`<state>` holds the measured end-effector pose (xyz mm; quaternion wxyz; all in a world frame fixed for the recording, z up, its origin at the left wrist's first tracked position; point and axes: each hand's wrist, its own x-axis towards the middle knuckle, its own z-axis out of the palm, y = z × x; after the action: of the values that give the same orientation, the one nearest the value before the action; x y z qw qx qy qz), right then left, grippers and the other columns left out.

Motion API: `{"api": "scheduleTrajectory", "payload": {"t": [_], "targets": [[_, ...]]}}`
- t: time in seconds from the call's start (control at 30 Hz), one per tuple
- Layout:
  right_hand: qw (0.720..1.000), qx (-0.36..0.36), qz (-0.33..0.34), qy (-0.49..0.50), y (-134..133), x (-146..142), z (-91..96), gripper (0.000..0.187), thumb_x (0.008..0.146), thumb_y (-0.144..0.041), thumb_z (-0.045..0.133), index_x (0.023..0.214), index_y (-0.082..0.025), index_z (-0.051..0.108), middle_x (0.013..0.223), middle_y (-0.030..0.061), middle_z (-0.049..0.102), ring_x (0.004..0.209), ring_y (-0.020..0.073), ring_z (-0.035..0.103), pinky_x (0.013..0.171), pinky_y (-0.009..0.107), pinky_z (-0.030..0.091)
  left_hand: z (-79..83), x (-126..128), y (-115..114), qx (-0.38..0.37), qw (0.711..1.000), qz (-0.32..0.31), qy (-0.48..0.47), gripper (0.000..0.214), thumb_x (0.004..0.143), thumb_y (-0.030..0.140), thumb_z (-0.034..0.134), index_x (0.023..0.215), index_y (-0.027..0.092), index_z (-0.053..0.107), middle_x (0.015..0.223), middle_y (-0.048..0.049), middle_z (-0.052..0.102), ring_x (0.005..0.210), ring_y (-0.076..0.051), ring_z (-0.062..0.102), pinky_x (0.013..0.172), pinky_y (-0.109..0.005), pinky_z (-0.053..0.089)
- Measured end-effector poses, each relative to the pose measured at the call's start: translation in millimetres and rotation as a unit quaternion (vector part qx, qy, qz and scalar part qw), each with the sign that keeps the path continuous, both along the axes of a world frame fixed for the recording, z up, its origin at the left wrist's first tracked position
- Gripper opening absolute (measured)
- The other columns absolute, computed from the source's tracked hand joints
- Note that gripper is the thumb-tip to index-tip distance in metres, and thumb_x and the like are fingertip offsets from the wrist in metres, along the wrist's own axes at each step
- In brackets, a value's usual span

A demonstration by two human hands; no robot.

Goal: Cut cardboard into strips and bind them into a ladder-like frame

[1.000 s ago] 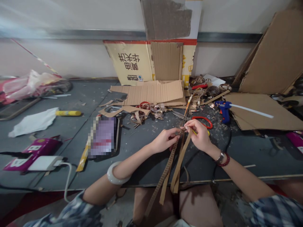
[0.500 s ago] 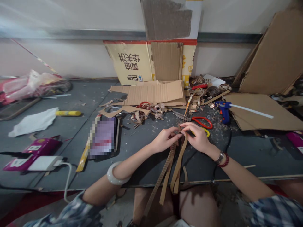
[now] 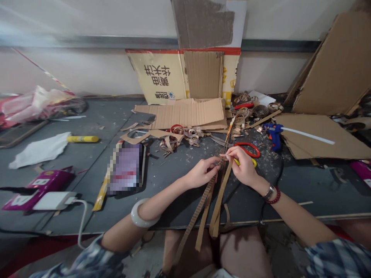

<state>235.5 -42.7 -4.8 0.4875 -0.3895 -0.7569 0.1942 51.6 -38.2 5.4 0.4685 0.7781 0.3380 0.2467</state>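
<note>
Long cardboard strips hang from between my hands over the table's front edge. My left hand is closed, pinching a ridged strip near its upper end. Fingertips of my right hand pinch the top of a smooth cardboard strip beside it. What lies right between the fingertips is too small to make out. Just beyond my right hand lie scissors with red handles, and a yellow handle shows partly behind that hand.
A blue glue gun with a white stick lies right, by a cardboard sheet. Cardboard pieces and scraps fill the back middle. At left are a phone-like device, yellow cutter, yellow tube and purple power strip.
My right hand has shifted slightly up, and its fingertips have drawn a little apart from my left hand's. My left hand has moved slightly down along the ridged strip.
</note>
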Motion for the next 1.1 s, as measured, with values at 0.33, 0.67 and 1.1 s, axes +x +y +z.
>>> {"api": "scheduleTrajectory", "payload": {"t": [0.33,0.67,1.1], "targets": [[0.980,-0.111,-0.010,0.165,6.2,1.2,-4.4,0.011,0.086,-0.031,0.049,0.083,-0.021,0.044,0.093,0.0038,0.051,0.069,0.0122,0.058,0.064,0.029,0.056,0.7,-0.4,-0.9,0.006,1.000,-0.023,0.003,0.031,0.088,0.027,0.039,0.115,0.013,0.047,0.054,0.0014,0.058,0.046,-0.010,0.054,0.045,-0.017,0.039],[0.948,-0.152,0.002,0.279,9.7,0.4,1.6,0.015,0.087,-0.036,0.046,0.086,-0.024,0.037,0.094,0.0018,0.051,0.067,0.0136,0.065,0.057,0.029,0.057,-2.1,-3.1,2.7,0.027,0.999,-0.017,0.023,0.043,0.087,0.024,0.039,0.129,0.012,0.035,0.052,0.0040,0.053,0.041,-0.008,0.044,0.042,-0.016,0.033],[0.987,-0.023,-0.115,0.107,35.9,27.6,56.2,0.013,0.078,-0.031,0.059,0.078,-0.019,0.054,0.076,0.0017,0.060,0.068,0.0139,0.063,0.055,0.023,0.053,-6.4,-2.7,5.2,0.048,0.998,0.019,0.035,0.037,0.086,0.030,0.042,0.114,0.008,0.050,0.044,0.0087,0.034,0.041,-0.006,0.026,0.040,-0.017,0.020]]}}
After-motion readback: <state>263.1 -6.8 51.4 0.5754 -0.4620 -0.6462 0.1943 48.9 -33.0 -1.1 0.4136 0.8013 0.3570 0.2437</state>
